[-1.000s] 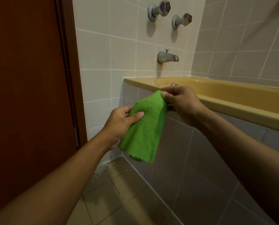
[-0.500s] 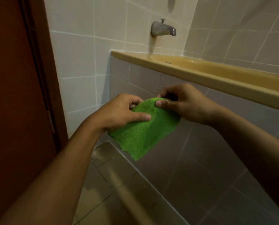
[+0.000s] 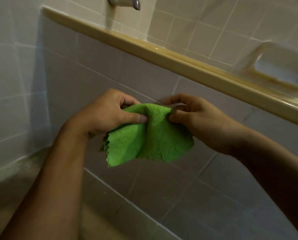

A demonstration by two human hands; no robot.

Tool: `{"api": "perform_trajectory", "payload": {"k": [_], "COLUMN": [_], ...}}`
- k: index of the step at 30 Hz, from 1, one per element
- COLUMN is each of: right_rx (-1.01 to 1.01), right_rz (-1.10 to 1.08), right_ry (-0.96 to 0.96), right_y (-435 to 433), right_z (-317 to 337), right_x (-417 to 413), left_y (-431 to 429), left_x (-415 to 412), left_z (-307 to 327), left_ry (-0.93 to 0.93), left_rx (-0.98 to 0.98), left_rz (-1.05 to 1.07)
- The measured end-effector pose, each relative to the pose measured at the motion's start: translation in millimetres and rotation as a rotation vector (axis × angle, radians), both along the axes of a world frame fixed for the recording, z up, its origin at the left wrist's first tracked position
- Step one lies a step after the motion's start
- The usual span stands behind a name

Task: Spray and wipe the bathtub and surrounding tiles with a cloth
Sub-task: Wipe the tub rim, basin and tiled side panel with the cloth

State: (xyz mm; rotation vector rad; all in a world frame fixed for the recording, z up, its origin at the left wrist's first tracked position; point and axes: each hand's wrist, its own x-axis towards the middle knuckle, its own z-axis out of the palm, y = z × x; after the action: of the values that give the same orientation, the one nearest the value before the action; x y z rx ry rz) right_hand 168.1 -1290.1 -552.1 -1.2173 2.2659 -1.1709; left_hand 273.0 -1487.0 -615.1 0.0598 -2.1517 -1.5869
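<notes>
While pinching green cloth (image 3: 150, 135), left hand (image 3: 105, 115) and right hand (image 3: 196, 118) close together, probably folds for wiping; hangs below both thumbs. Next needs flat pad pressed onto tiles (image 3: 144, 78) beyond knuckles.

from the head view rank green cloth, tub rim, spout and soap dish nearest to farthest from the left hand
1. green cloth, pinched in the left hand
2. tub rim, just above
3. spout, top, on the end wall
4. soap dish, far right wall
</notes>
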Motion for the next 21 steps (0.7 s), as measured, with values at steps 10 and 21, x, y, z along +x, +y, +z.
{"api": "perform_trajectory", "payload": {"k": [10,21], "right_rx": [0.17,0.093], "right_rz": [-0.104,-0.182], "right_ry": [-0.085,-0.208], "right_y": [96.0,196.8], "right_z": [29.2,13.3], "right_x": [0.3,-20.9], "left_y": [81.9,127.9], "left_x": [-57.8,-77.7], "left_z": [36.4,9.5], "left_ry": [-0.079,-0.142], "left_rx": [-0.106,0.032], "left_rz": [-0.268,-0.496]}}
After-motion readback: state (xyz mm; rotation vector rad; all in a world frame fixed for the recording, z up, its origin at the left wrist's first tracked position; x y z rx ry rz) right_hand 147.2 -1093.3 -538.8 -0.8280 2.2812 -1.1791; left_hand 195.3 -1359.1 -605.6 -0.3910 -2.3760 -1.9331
